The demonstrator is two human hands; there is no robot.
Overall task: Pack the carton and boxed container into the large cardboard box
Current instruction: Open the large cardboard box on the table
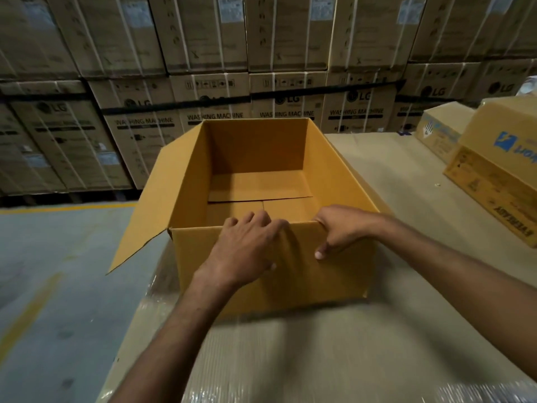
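Your large cardboard box (pixel 189 175) sits mouth-up near the wrapped surface's (pixel 290 344) left edge, long axis seemingly near-to-far, its left flap (pixel 145 213) splayed out over the floor (pixel 58 257). Your left hand (pixel 247 251) curls over the near rim and your right hand (pixel 343 228) hooks the near-right corner. Open surface stretches right to a printed carton (pixel 494 181) and a smaller box (pixel 436 132).

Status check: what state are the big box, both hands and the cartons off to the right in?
large cardboard box: upright, top flaps open, nothing inside.
left hand: fingers curled over the box's near rim.
right hand: grips the near rim, thumb outside.
printed cartons: apart at the right, not yet packed.
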